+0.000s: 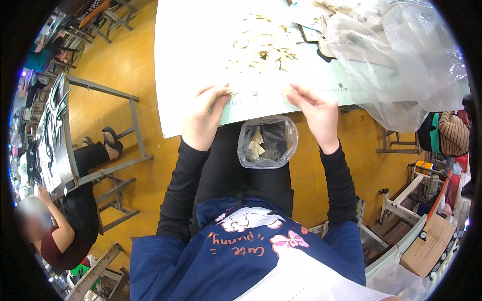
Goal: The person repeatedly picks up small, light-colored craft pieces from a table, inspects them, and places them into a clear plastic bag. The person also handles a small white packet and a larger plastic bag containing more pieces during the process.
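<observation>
Over the near edge of the white table (193,65), my left hand (203,118) pinches a small pale strip between thumb and forefinger. To the right, my right hand (320,114) is closed in a pinch too. Something small and pale shows at its fingertips, but glare hides what it is. Beyond both hands lies a loose pile of small cream-coloured pieces (263,45). Between my forearms, just below the table edge, a clear plastic bag (290,145) hangs open with several similar cream pieces (256,144) inside.
Large clear plastic bags (401,55) cover the table's right end and droop over its edge. At the left, another person (55,233) sits by a metal-framed table (100,173). A cardboard box (428,245) stands low at the right, near metal frames.
</observation>
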Demonstrator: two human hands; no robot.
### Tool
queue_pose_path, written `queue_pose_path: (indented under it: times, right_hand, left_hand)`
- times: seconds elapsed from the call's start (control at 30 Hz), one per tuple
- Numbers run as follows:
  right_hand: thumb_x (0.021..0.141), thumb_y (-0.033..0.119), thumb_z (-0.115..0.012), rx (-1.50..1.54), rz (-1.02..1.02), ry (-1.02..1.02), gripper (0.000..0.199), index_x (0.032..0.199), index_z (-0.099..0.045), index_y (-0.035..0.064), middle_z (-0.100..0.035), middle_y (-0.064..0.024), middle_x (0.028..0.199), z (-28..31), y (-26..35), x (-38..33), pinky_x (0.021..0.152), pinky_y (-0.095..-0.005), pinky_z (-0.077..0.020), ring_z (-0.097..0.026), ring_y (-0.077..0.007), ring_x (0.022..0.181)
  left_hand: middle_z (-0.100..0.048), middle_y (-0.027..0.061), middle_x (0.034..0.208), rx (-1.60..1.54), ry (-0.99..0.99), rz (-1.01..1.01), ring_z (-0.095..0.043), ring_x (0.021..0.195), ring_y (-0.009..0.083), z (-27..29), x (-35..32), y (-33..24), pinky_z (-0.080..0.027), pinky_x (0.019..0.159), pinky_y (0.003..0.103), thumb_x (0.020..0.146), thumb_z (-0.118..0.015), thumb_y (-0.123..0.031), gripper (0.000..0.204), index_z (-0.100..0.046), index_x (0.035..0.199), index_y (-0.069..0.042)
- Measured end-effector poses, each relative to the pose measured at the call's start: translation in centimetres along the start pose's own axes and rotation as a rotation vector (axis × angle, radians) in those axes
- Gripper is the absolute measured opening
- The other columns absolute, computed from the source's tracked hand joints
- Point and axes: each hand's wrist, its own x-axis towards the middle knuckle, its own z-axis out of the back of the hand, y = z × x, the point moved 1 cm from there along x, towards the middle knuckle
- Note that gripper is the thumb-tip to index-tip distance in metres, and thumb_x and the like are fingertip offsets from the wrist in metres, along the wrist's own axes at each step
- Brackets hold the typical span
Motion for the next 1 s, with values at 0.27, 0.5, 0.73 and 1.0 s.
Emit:
queue_pose_path:
  times: [0.27, 0.5, 0.73, 1.0]
  right_hand:
    - [0.093, -0.004, -0.061, 0.630, -0.337, 0.062, 0.039, 0.131, -0.056, -0.0083, -0.069, -0.0226, 0.112, 1.1, 1.5, 0.2, 0.090, -0.0302, -0.0577, -0.069, -0.0229, 0.105]
    - [0.087, -0.007, -0.066, 0.206, -0.364, 0.433, 0.038, 0.125, -0.063, -0.0056, -0.071, -0.0162, 0.114, 0.0, 4.8, -3.0, 0.094, -0.0324, -0.0543, -0.070, -0.0214, 0.102]
    - [0.085, 0.007, -0.073, -0.284, 0.096, 0.279, 0.034, 0.119, -0.070, 0.0060, -0.072, -0.0156, 0.112, -2.9, 5.8, -1.7, 0.083, -0.0296, -0.0543, -0.070, -0.0176, 0.097]
    - [0.087, 0.005, -0.072, -0.210, 0.225, 0.128, 0.016, 0.102, -0.072, -0.0012, -0.074, -0.0087, 0.083, -5.3, 6.0, -1.8, 0.071, -0.0261, -0.0559, -0.071, -0.0142, 0.075]
  left_hand:
    - [-0.074, 0.0095, 0.105, 0.019, -0.025, -0.026, -0.067, 0.102, 0.0238, -0.1, 0.0, 0.1, -0.053, 0.087, 0.033, 0.086, -0.070, -0.005, 0.016, -0.071, 0.102, -0.003]
    - [-0.074, 0.0091, 0.105, -0.020, 0.016, -0.018, -0.067, 0.099, 0.0189, 0.2, 0.0, 0.0, -0.053, 0.086, 0.030, 0.087, -0.070, -0.004, 0.015, -0.071, 0.102, -0.003]
    - [-0.074, 0.0068, 0.098, -0.343, 0.052, 0.259, -0.070, 0.090, 0.0124, 0.6, -0.3, -0.3, -0.053, 0.082, 0.026, 0.090, -0.069, -0.005, 0.023, -0.068, 0.112, -0.004]
    - [-0.066, 0.0067, 0.099, -0.564, 0.183, 0.144, -0.064, 0.097, 0.0138, 0.6, -1.9, -3.1, -0.050, 0.092, 0.031, 0.084, -0.076, -0.001, 0.047, -0.057, 0.126, -0.002]
